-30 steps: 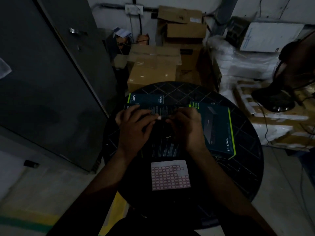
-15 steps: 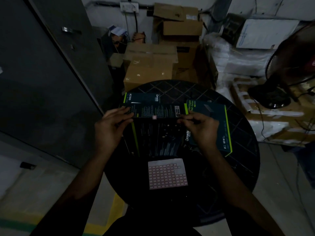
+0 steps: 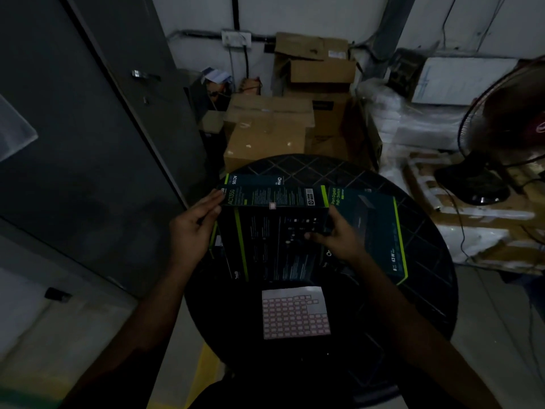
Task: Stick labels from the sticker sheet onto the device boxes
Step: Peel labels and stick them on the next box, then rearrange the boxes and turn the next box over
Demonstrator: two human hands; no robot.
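Note:
A dark device box (image 3: 274, 240) with green stripes is tilted up off the round black table (image 3: 424, 290), a small pink label (image 3: 272, 206) stuck on its upper side. My left hand (image 3: 194, 231) grips its left edge and my right hand (image 3: 339, 234) grips its right edge. Behind it lies a second dark box (image 3: 253, 180). A teal box (image 3: 371, 228) rests flat to the right, partly under my right hand. The white sticker sheet (image 3: 295, 312) with rows of pink labels lies on the table near me.
Brown cardboard cartons (image 3: 265, 128) are stacked beyond the table. White wrapped bundles (image 3: 413, 122) and a standing fan (image 3: 501, 122) are on the right. A grey metal door (image 3: 88, 128) fills the left side.
Both hands left the label spot on the box's upper side and moved out to its left and right edges. The box has lifted and tilted up, showing the stuck label.

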